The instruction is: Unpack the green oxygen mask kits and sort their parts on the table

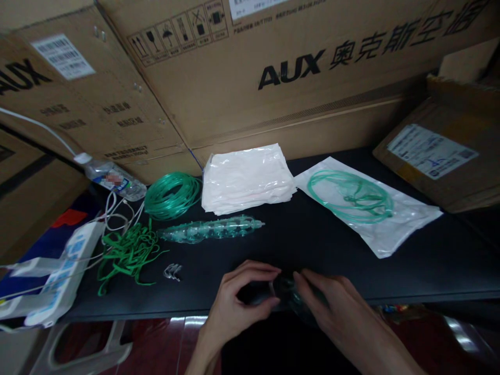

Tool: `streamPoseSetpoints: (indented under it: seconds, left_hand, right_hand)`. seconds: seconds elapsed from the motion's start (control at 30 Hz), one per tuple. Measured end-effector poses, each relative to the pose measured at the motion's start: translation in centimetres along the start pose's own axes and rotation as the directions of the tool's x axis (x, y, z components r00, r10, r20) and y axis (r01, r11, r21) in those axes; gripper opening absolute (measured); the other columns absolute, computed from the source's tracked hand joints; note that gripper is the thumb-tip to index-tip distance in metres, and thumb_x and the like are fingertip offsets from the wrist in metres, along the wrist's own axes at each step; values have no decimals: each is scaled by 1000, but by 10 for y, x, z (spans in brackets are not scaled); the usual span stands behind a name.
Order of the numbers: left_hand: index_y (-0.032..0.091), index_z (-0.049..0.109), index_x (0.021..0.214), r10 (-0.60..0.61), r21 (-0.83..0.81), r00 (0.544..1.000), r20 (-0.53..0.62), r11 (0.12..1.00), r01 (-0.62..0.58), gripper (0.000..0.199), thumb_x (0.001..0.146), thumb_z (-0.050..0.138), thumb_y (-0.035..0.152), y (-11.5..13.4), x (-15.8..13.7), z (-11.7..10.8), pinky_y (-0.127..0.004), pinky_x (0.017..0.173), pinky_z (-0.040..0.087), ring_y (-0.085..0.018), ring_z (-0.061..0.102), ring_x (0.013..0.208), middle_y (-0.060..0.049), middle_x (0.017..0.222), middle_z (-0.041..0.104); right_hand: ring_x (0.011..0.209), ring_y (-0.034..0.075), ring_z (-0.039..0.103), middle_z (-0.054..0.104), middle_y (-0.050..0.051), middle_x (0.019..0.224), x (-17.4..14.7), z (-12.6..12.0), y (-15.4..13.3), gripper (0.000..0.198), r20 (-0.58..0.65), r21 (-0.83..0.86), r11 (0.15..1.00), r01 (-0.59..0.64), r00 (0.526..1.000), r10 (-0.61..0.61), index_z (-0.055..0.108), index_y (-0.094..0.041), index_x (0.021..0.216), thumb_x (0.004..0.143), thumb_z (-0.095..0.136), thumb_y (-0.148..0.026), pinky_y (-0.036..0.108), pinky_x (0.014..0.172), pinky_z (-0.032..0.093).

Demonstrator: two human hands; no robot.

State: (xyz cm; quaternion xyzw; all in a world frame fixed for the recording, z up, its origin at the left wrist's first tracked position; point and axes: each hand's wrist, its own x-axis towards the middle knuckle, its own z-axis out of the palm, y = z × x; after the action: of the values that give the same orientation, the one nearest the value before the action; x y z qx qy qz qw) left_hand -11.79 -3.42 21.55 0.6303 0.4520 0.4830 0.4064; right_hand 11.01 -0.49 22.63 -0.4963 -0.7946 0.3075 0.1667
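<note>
Pinched between both hands at the table's (429, 271) near edge: small clear plastic piece (287, 294), dim, identity unclear. Left hand (238, 302) and right hand (332, 307) grip with fingertips. Judged light, thin, flexible, probably slippery; hold by edges, gently.

Two bare hands show at the near edge, the left hand (238, 299) and the right hand (332, 307), with bare wrists and forearms running out of view; no gloves, rings, watch or sleeves are visible; fingernails are short and plain
</note>
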Motion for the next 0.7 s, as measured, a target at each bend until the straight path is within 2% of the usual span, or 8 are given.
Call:
streamPoseSetpoints:
  seconds: [0.1,0.17,0.23,0.33,0.43,0.53,0.7]
  left_hand:
    - [27,76,114,-81,-205,993,-89,977,61,35,82,84,15,-5,-6,-2,-28,97,54,-19,72,110,-5,117,78]
    - [28,78,112,-136,-312,983,-127,946,90,32,82,85,19,-7,-9,-1,-26,100,53,-19,71,112,-4,118,78]
    - [30,78,113,-187,-348,970,-158,930,123,35,81,87,21,-7,-9,1,-24,99,54,-18,72,112,-3,118,79]
    - [33,77,117,-197,-240,966,-167,958,154,41,80,88,21,-4,-6,5,-23,97,55,-17,73,108,-2,116,80]
    - [32,79,118,-127,-54,986,-111,991,121,36,84,84,20,1,-3,7,-26,97,56,-19,74,108,-3,117,80]
    - [33,77,122,-53,13,994,-93,998,54,36,88,79,20,3,-3,7,-27,96,58,-19,74,108,-3,119,79]
    - [32,78,119,10,-5,994,-110,1000,-11,33,88,79,20,-1,-5,10,-29,93,60,-20,74,105,-3,113,81]
  right_hand:
    - [87,21,77,80,4,93,0,-14,-6,34,68,106,993,-56,997,49,79,-29,109,103,47,-40,26,74,61]
    - [90,19,77,81,1,96,-1,-21,-14,37,110,172,983,-71,993,52,76,-34,119,104,44,-44,24,76,61]
    - [97,20,77,81,1,105,-2,-24,-22,39,147,219,972,-90,987,59,70,-36,130,103,44,-44,25,81,61]
    - [93,24,78,81,6,103,0,-19,-35,42,225,150,988,-37,974,2,67,-30,134,101,42,-35,30,78,62]
    - [79,27,77,80,9,88,6,-12,-44,41,281,20,995,96,955,-98,71,-23,125,98,40,-24,37,71,61]
    - [70,25,75,79,6,83,10,-7,-47,36,230,-36,981,189,957,-176,73,-23,114,95,42,-18,34,65,58]
    - [64,20,73,78,3,79,12,-2,-42,30,153,-19,968,250,958,-244,72,-24,102,94,44,-16,29,61,54]
